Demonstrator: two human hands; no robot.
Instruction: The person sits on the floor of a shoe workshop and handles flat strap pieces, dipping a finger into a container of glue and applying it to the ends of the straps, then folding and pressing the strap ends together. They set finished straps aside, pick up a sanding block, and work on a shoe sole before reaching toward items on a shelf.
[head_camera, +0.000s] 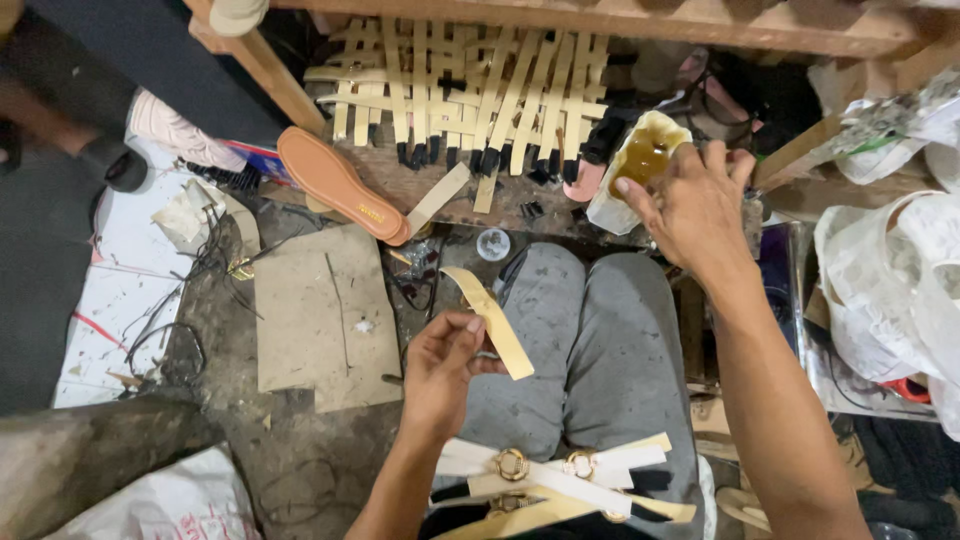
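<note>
My left hand (444, 362) pinches a pale gold strap (492, 322) and holds it up slantwise over my left knee. My right hand (694, 203) reaches forward to a white container of amber glue (641, 163), with its fingers over the rim; whether it holds anything is hidden. On my lap lie several white and gold straps with gold rings (556, 478). Many gold straps (470, 88) are spread in rows on the wooden board ahead.
An orange shoe sole (340, 185) lies on the board's left end. A cardboard sheet (320, 315) covers the dirty floor at left, beside loose wires (190, 300). Plastic bags (890, 290) are piled at right. A wooden beam (640, 20) crosses the top.
</note>
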